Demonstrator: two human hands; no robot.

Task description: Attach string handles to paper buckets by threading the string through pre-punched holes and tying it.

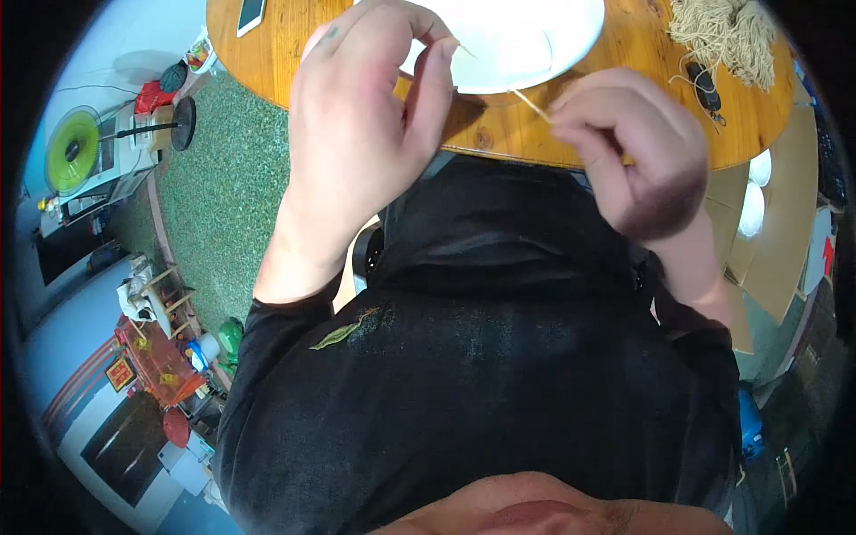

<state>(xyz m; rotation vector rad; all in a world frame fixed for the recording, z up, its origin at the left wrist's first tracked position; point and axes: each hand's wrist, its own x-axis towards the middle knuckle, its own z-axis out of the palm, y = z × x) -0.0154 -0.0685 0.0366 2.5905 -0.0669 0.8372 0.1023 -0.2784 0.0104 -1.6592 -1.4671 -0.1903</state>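
Above the near edge of the wooden table, both my hands are raised and closed in a pinch. My left hand has thumb and forefinger pressed together, with the tip of a thin pale strand poking out. In the fingertips of my right hand is a thin beige cord, slanting up and left toward the rim of a white plate. Whether both ends belong to one cord I cannot tell. The plate lies beyond and between my hands, partly hidden by the left one.
A bundle of beige cord lies at the table's far right, beside a black key fob. At the far left lies a phone. A green-bladed fan stands off to the left on the floor. Flattened cardboard is on the right.
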